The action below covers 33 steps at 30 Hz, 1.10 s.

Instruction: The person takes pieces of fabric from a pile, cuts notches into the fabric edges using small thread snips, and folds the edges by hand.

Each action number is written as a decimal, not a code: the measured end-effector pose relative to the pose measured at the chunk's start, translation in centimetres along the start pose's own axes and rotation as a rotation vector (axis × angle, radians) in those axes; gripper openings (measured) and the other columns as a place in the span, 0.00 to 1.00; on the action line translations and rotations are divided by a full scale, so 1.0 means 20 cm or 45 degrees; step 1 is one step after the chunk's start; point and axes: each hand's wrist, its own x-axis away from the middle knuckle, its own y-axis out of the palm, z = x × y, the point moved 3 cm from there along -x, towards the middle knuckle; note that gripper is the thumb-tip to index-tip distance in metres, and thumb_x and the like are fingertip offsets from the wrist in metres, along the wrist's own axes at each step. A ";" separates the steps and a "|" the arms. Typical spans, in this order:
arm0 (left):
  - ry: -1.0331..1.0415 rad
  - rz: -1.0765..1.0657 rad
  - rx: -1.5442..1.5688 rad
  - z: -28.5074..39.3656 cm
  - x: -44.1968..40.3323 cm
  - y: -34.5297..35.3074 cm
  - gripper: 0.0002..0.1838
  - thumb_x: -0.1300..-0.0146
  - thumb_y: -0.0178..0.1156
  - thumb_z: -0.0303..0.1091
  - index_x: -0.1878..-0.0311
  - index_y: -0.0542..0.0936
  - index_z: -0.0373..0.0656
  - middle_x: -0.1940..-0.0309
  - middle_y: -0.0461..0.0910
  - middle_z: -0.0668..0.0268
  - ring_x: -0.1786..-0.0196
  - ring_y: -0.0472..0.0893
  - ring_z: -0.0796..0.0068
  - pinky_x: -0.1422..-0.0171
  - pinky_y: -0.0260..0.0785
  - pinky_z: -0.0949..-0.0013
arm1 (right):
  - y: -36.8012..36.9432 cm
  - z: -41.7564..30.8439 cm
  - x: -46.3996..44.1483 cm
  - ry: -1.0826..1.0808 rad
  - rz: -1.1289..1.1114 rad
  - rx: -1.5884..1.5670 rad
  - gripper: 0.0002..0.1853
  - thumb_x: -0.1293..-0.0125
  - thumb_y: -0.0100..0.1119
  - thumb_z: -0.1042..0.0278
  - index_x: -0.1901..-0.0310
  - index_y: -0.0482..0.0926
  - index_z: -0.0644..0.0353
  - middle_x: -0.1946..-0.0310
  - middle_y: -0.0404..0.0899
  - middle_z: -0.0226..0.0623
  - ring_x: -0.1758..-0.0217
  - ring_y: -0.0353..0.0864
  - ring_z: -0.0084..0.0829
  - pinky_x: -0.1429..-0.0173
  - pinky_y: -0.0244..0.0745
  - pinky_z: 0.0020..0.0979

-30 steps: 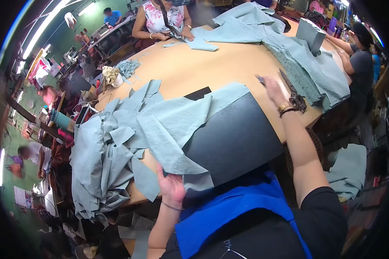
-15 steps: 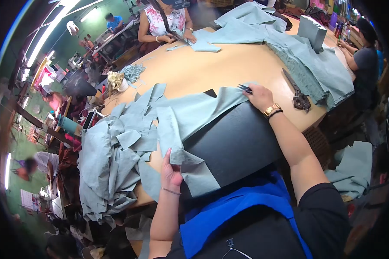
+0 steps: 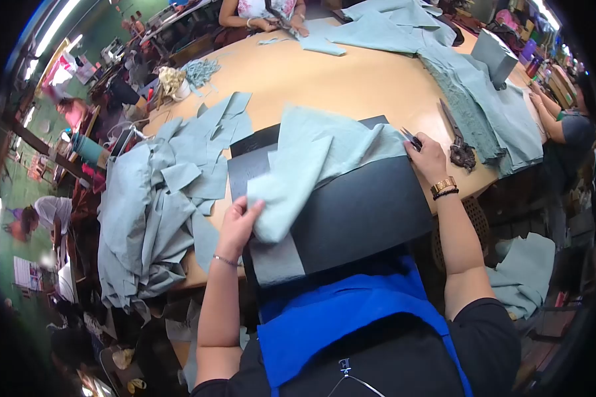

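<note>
A light grey-green piece of fabric (image 3: 298,165) lies partly folded and raised over a black board (image 3: 371,205) in front of me. My left hand (image 3: 240,221) pinches its near left edge between thumb and fingers. At the fabric's far right end, my right hand (image 3: 427,157) is closed around small dark thread snips (image 3: 412,140), their points directed up and left. Whether that hand also grips the fabric's edge, I cannot tell. Another flat grey-green piece (image 3: 278,263) rests on the board's near left corner.
Heaped grey-green fabric (image 3: 139,218) covers the table's left side. Large scissors (image 3: 451,126) lie right of my right hand, beside a long fabric stack (image 3: 483,112). A co-worker's hands (image 3: 298,25) handle fabric at the far edge; another person (image 3: 563,122) sits at right.
My left hand has moved up and left, lifting and folding the fabric's left part over, so more black board shows. The right hand stays near the fabric's right end. The view has shifted.
</note>
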 end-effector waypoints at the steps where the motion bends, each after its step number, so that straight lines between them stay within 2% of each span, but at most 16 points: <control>1: 0.062 0.080 0.055 -0.01 -0.03 -0.02 0.19 0.27 0.60 0.38 0.40 0.75 0.37 0.47 0.82 0.64 0.50 0.81 0.79 0.43 0.73 0.72 | 0.01 0.01 -0.01 -0.002 0.015 0.024 0.18 0.36 0.64 0.49 0.64 0.79 0.59 0.71 0.83 0.48 0.63 0.84 0.52 0.61 0.76 0.45; 4: 0.260 0.406 0.517 0.02 -0.14 -0.17 0.14 0.25 0.56 0.39 0.46 0.76 0.39 0.51 0.83 0.63 0.53 0.82 0.76 0.45 0.75 0.69 | -0.03 0.11 -0.06 0.056 0.058 0.123 0.18 0.36 0.64 0.50 0.61 0.79 0.58 0.69 0.83 0.48 0.62 0.83 0.53 0.60 0.76 0.46; 5: 0.213 0.548 0.643 0.04 -0.14 -0.21 0.13 0.24 0.54 0.41 0.49 0.75 0.41 0.54 0.83 0.62 0.52 0.83 0.72 0.46 0.77 0.67 | -0.05 0.16 -0.07 0.081 0.071 0.109 0.18 0.36 0.64 0.49 0.62 0.79 0.59 0.70 0.83 0.48 0.62 0.83 0.52 0.60 0.76 0.45; 7: 0.147 0.502 0.705 -0.01 -0.18 -0.29 0.17 0.25 0.56 0.43 0.42 0.73 0.42 0.52 0.82 0.61 0.50 0.84 0.69 0.49 0.79 0.65 | -0.10 0.22 -0.09 0.128 0.103 0.088 0.20 0.36 0.65 0.49 0.63 0.77 0.62 0.71 0.82 0.50 0.63 0.83 0.52 0.60 0.76 0.45; 11: -0.230 0.179 0.822 0.01 -0.14 -0.15 0.29 0.29 0.61 0.49 0.34 0.70 0.40 0.48 0.82 0.61 0.50 0.85 0.67 0.54 0.82 0.65 | -0.14 0.17 -0.03 0.095 0.103 0.037 0.20 0.31 0.61 0.49 0.55 0.79 0.60 0.65 0.83 0.50 0.60 0.84 0.48 0.57 0.76 0.42; 14: -0.233 0.158 0.394 -0.03 -0.09 -0.07 0.30 0.31 0.63 0.49 0.34 0.69 0.39 0.44 0.80 0.61 0.47 0.84 0.67 0.50 0.81 0.64 | -0.09 0.05 0.03 -0.067 0.303 -0.196 0.19 0.25 0.53 0.48 0.53 0.78 0.59 0.67 0.82 0.50 0.60 0.83 0.50 0.58 0.76 0.43; 16: -0.294 0.107 0.256 -0.02 -0.06 -0.04 0.31 0.31 0.63 0.47 0.34 0.68 0.38 0.42 0.78 0.60 0.45 0.82 0.66 0.49 0.81 0.63 | -0.04 -0.18 0.16 -0.148 0.126 -0.552 0.19 0.22 0.48 0.51 0.53 0.78 0.61 0.66 0.82 0.52 0.61 0.82 0.51 0.58 0.76 0.41; 18: -0.186 0.082 0.612 0.02 0.01 0.08 0.30 0.30 0.62 0.47 0.33 0.68 0.38 0.41 0.77 0.59 0.43 0.81 0.65 0.44 0.79 0.60 | 0.04 -0.43 0.30 -0.290 -0.218 -0.578 0.15 0.24 0.52 0.55 0.56 0.77 0.60 0.63 0.81 0.52 0.59 0.81 0.52 0.56 0.76 0.40; 19: -0.127 0.069 0.786 0.03 0.04 0.13 0.30 0.30 0.62 0.47 0.33 0.68 0.38 0.40 0.76 0.58 0.42 0.80 0.64 0.41 0.78 0.59 | 0.08 -0.53 0.36 -0.380 -0.260 -0.448 0.11 0.27 0.56 0.59 0.56 0.78 0.59 0.63 0.81 0.49 0.58 0.82 0.51 0.55 0.78 0.41; 20: -0.113 -0.002 1.235 -0.04 0.05 0.17 0.30 0.29 0.60 0.48 0.33 0.66 0.38 0.38 0.74 0.56 0.37 0.77 0.61 0.35 0.75 0.55 | 0.10 -0.61 0.41 -0.492 -0.278 -0.468 0.10 0.29 0.59 0.60 0.57 0.78 0.56 0.63 0.82 0.45 0.58 0.82 0.50 0.56 0.78 0.42; 21: -0.051 0.081 1.397 -0.07 0.08 0.22 0.30 0.28 0.59 0.48 0.32 0.65 0.39 0.36 0.74 0.57 0.35 0.75 0.60 0.30 0.70 0.53 | 0.13 -0.67 0.43 -0.540 -0.269 -0.451 0.10 0.31 0.61 0.59 0.58 0.78 0.56 0.65 0.83 0.42 0.61 0.84 0.47 0.58 0.79 0.41; 23: -0.032 0.131 1.426 -0.02 0.16 0.36 0.30 0.28 0.59 0.47 0.31 0.65 0.40 0.36 0.74 0.58 0.35 0.76 0.61 0.31 0.71 0.53 | 0.17 -0.74 0.43 -0.553 -0.370 -0.466 0.11 0.33 0.65 0.61 0.59 0.78 0.58 0.68 0.83 0.44 0.64 0.84 0.45 0.61 0.78 0.38; 25: -0.228 0.051 1.289 -0.05 0.21 0.45 0.32 0.28 0.59 0.49 0.30 0.64 0.40 0.35 0.73 0.58 0.34 0.75 0.62 0.30 0.70 0.55 | 0.21 -0.78 0.46 -0.626 -0.388 -0.532 0.10 0.34 0.66 0.61 0.59 0.78 0.57 0.69 0.83 0.43 0.64 0.85 0.44 0.60 0.78 0.38; 27: -0.502 -0.086 1.143 -0.07 0.22 0.50 0.26 0.30 0.63 0.37 0.32 0.68 0.48 0.38 0.76 0.63 0.38 0.77 0.67 0.36 0.73 0.57 | 0.23 -0.81 0.49 -0.692 -0.440 -0.604 0.10 0.36 0.68 0.64 0.60 0.78 0.57 0.68 0.83 0.43 0.63 0.85 0.42 0.59 0.79 0.37; 29: -0.343 0.019 0.937 -0.07 0.17 0.47 0.24 0.31 0.64 0.34 0.35 0.71 0.45 0.41 0.78 0.64 0.41 0.79 0.68 0.38 0.74 0.58 | 0.20 -0.83 0.48 -0.725 -0.507 -0.606 0.09 0.36 0.67 0.65 0.59 0.78 0.57 0.67 0.83 0.43 0.62 0.86 0.41 0.59 0.79 0.37; 33: -0.156 0.162 0.826 -0.08 0.10 0.23 0.18 0.30 0.61 0.30 0.40 0.75 0.38 0.46 0.81 0.63 0.45 0.82 0.68 0.40 0.75 0.61 | 0.14 -0.78 0.31 -0.721 -0.042 -0.499 0.05 0.33 0.62 0.70 0.58 0.80 0.59 0.63 0.83 0.45 0.60 0.84 0.46 0.57 0.79 0.38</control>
